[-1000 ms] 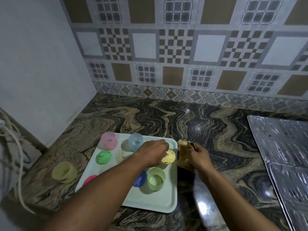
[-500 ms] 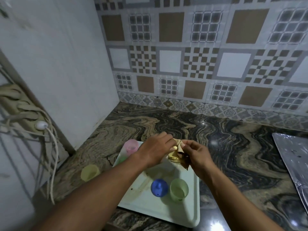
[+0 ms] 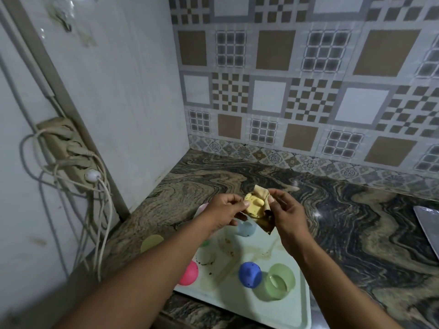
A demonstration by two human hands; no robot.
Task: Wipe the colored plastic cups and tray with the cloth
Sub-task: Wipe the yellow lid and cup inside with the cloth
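My left hand (image 3: 223, 211) holds a small yellow cup (image 3: 253, 205) up above the pale green tray (image 3: 294, 312). My right hand (image 3: 285, 213) grips a tan cloth (image 3: 262, 218) pressed around the far side of that cup. On the tray stand a dark blue cup (image 3: 250, 274), a light green cup (image 3: 279, 280), a light blue cup (image 3: 245, 229) and a pink cup (image 3: 188, 273). Stains mark the tray's middle. A yellow-green cup (image 3: 152, 242) sits on the counter left of the tray. My left forearm hides part of the tray.
The marble counter (image 3: 356, 222) meets a tiled wall at the back and a white wall at the left. A power strip with hanging cables (image 3: 71, 160) is on the left wall. A shiny metal sheet (image 3: 427, 222) lies at the right edge.
My left hand lifted the yellow cup off the tray and both hands rose and met, the cloth now wrapped against the cup. The view swung left and up.
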